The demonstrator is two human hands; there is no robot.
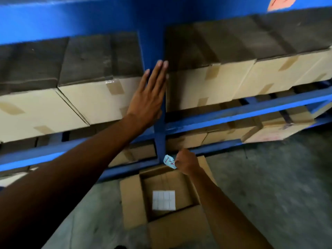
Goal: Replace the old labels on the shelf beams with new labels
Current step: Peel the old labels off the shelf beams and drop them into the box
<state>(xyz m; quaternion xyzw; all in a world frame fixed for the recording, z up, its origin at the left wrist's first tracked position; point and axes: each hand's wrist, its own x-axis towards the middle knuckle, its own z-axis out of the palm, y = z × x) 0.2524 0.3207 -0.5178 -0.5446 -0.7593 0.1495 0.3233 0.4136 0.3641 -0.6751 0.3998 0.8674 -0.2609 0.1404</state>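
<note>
My left hand (150,95) lies flat with straight fingers against the blue upright post (159,133) of the shelf rack, between two rows of cardboard boxes. Lower down, my right hand (186,163) pinches a small pale-blue label (168,161) with red writing, held just above an open cardboard box (136,200) on the floor. A white sheet of blank labels (163,200) lies on the bottom of that box. An orange label (280,3) is stuck on the top blue beam (71,18) at the upper right.
Taped cardboard boxes (100,97) fill the shelf on both sides of the post. More boxes (269,128) sit on the lower level behind a blue beam (242,110). Grey concrete floor (287,186) spreads to the right of the open box.
</note>
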